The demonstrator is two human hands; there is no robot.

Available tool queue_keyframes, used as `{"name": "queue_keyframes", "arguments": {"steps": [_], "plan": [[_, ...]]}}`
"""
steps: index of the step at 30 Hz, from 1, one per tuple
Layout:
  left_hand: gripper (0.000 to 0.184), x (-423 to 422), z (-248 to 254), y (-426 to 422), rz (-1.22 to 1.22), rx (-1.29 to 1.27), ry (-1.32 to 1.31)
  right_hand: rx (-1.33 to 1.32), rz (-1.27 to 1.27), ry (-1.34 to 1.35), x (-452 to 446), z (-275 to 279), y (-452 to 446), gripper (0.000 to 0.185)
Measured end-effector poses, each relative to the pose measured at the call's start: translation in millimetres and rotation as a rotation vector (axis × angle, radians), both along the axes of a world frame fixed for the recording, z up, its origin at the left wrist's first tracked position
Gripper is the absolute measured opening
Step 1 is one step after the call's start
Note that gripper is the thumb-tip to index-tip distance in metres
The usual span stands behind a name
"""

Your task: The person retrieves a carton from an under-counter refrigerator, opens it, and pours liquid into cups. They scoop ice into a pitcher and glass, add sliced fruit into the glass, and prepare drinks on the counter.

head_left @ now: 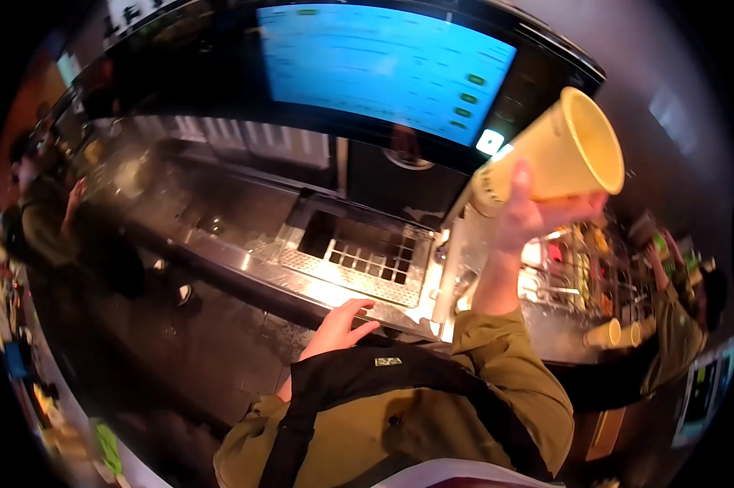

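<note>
My right hand [523, 215] is raised on the right side of the head view, its fingers wrapped around a large yellowish paper cup [538, 150]. The cup is tilted, its open mouth facing up and to the right. Low in front of my apron, my left hand [338, 328] is open and holds nothing, with its fingers stretched towards the right. Just beyond it is the metal counter edge, with a perforated drain plate and a divided grid [367, 259] set into the counter.
A large lit screen [383, 65] hangs above the counter. Filled metal compartments [582, 264] lie to the right, with several paper cups [615, 333] on their sides near them. One person [54, 211] stands at far left, another [676, 317] at far right.
</note>
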State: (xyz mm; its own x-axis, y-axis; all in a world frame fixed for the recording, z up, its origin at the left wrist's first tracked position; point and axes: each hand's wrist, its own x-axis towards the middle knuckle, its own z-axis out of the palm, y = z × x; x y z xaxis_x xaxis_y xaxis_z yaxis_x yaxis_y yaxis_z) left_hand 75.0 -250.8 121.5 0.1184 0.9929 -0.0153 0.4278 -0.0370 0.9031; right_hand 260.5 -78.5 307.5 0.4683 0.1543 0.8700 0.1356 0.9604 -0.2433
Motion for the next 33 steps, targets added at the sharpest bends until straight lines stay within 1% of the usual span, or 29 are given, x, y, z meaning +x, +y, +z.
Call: {"name": "queue_keyframes", "arguments": {"steps": [1,2,4,7,10,12,13,16,17,19,20,22,23,24,25,27,30,31,33], "plan": [[0.038,-7,-2,-4,0.024,-0.02,-0.028,0.031,-0.067,-0.02,3,-2,4,0.085],[0.038,-16,-6,-6,0.045,-0.004,-0.012,0.006,-0.154,-0.006,2,-3,5,0.085],[0.038,-35,-15,-10,0.063,0.022,0.011,0.047,-0.204,-0.053,3,1,7,0.081],[0.039,-74,-7,-11,0.025,0.044,0.011,-0.072,-0.112,0.027,-3,6,3,0.073],[0.039,-121,-12,-19,-0.004,0.097,0.037,-0.104,-0.231,-0.001,-7,7,5,0.063],[0.038,-154,-20,-29,0.045,0.149,0.037,-0.106,-0.17,0.048,6,2,11,0.059],[0.039,-173,-19,-35,0.029,0.133,0.06,-0.104,-0.133,0.074,9,-1,12,0.057],[0.039,-224,-15,-49,0.009,0.104,0.107,-0.103,-0.295,0.0,-2,-2,4,0.056],[0.039,-239,-20,-53,0.011,0.103,0.114,-0.095,-0.372,-0.043,-9,-2,3,0.059],[0.04,-267,-32,-62,-0.001,0.115,0.096,-0.053,-0.566,-0.141,22,-16,23,0.069],[0.039,-278,-40,-65,0.005,0.159,0.058,-0.021,-0.61,-0.131,17,-16,21,0.06],[0.04,-297,-37,-71,0.006,0.121,0.052,-0.121,-0.515,0.006,47,-30,37,0.062],[0.04,-305,-34,-71,0.011,0.071,0.068,0.023,-0.654,-0.013,61,-30,46,0.057],[0.039,-310,-31,-71,0.001,0.023,0.074,0.042,-0.663,-0.026,46,-25,41,0.054],[0.04,-314,-26,-73,0.01,0.018,0.117,0.027,-0.644,-0.045,19,-17,29,0.051],[0.04,-318,-33,-75,0.045,0.049,0.099,0.001,-0.583,-0.053,-3,-10,18,0.046],[0.038,-321,-36,-77,0.078,0.064,0.051,-0.059,-0.45,-0.059,-6,-9,17,0.038],[0.039,-322,-31,-77,0.075,0.053,0.041,-0.048,-0.389,-0.01,-12,-5,20,0.038],[0.039,-325,-31,-78,0.107,0.052,0.006,-0.09,-0.422,-0.019,7,-10,30,0.031]]}}
